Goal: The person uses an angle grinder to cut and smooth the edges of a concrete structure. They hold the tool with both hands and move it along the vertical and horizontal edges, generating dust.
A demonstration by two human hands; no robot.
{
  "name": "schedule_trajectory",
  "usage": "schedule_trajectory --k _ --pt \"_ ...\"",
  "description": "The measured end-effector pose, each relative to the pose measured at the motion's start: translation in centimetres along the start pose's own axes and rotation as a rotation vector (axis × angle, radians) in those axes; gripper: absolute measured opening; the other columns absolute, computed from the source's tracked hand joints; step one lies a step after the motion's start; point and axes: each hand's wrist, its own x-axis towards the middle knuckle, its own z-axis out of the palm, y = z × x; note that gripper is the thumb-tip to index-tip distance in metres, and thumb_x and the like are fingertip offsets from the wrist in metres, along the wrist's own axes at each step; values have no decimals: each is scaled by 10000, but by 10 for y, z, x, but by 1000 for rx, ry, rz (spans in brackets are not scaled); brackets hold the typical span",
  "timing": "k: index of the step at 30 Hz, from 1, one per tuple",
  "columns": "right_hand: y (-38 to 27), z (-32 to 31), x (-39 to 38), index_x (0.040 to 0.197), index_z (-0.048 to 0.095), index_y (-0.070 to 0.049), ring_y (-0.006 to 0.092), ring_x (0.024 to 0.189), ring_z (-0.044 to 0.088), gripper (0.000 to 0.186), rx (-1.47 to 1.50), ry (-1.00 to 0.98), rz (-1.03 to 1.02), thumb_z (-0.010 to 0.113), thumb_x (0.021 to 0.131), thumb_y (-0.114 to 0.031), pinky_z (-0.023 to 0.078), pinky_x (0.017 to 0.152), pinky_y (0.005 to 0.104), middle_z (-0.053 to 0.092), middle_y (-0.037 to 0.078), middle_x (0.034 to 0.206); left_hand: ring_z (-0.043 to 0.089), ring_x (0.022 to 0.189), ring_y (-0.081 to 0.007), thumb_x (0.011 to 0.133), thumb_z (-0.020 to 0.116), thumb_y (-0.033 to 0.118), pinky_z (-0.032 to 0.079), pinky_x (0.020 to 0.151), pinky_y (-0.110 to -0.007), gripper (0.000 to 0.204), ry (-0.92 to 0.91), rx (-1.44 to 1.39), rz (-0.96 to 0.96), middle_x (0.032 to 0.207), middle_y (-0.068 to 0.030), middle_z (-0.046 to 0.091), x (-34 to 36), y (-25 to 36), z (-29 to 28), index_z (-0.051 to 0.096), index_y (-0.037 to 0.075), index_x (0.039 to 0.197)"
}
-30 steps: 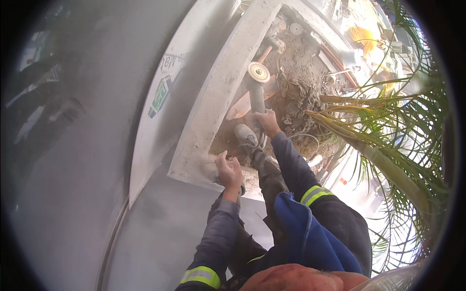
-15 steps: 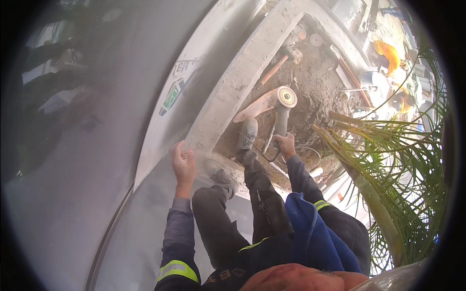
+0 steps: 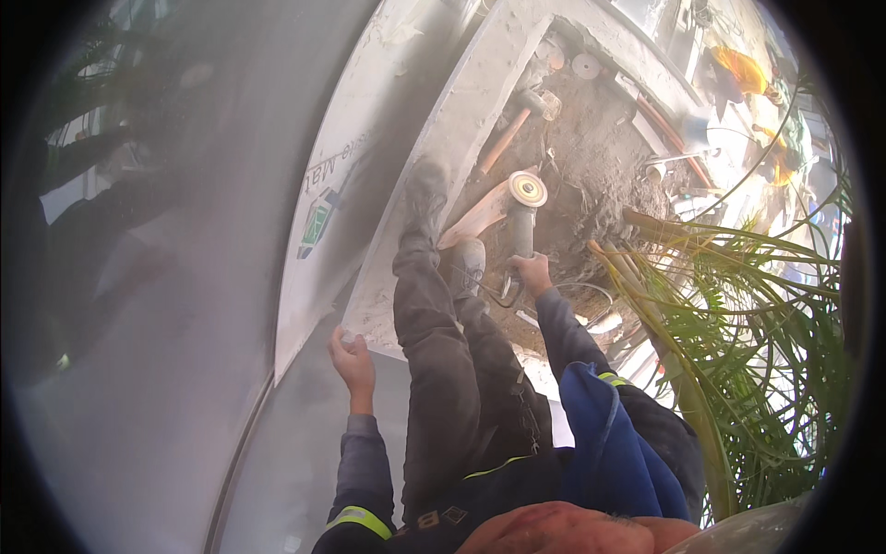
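My right hand (image 3: 529,273) is closed around the rear of an angle grinder (image 3: 522,226). The grinder's round disc (image 3: 528,188) faces up at its far end, and its cable loops beside my hand. My left hand (image 3: 353,369) is raised at the near corner of the dusty concrete kerb (image 3: 383,268). Its fingers are loosely curled and apart, with nothing visible in them. A pale board or plank (image 3: 480,212) lies beside the disc. Farther off, a hammer with a wooden handle (image 3: 503,146) rests on the soil.
My left boot (image 3: 427,185) stands on the kerb, my right boot (image 3: 469,263) inside it on the soil. Palm fronds (image 3: 748,314) crowd the right. A glossy grey panel (image 3: 175,369) rises at left, beside a white board (image 3: 346,157). A person in orange (image 3: 740,69) is at far right.
My left foot has stepped forward onto the kerb. The view has shifted slightly; my right hand still holds the grinder, and my left hand stays near the kerb's corner.
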Motion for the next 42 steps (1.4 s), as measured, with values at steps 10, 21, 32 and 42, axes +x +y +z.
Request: schedule_trajectory --k 10,21,32,42 --pt "-47 -1 40 873 718 74 142 662 629 222 147 210 113 754 765 -116 501 601 335 690 64 773 660 968 -239 940 653 51 564 832 -363 485 -252 -59 299 1327 -183 531 141 192 42 515 -13 1401" --pt "-151 48 122 911 701 51 139 655 643 230 192 312 29 749 764 -118 524 596 325 684 65 768 653 1061 -283 929 631 -7 581 928 -398 466 45 97 1017 1362 -217 496 256 429 -6 503 -58 1374" --pt "-281 -13 129 943 667 59 153 654 651 260 128 192 -54 770 783 -119 539 611 319 677 68 773 651 1072 -286 905 643 -21 553 953 -412 393 -176 -10 734 1382 -197 489 242 498 -1 569 -73 1287" --pt "-277 -27 145 991 684 110 205 696 705 380 52 252 -105 768 741 -164 557 613 375 703 129 777 663 1038 -260 916 646 -4 561 930 -398 395 -349 -37 654 1385 -185 489 191 479 -16 576 -43 1303"
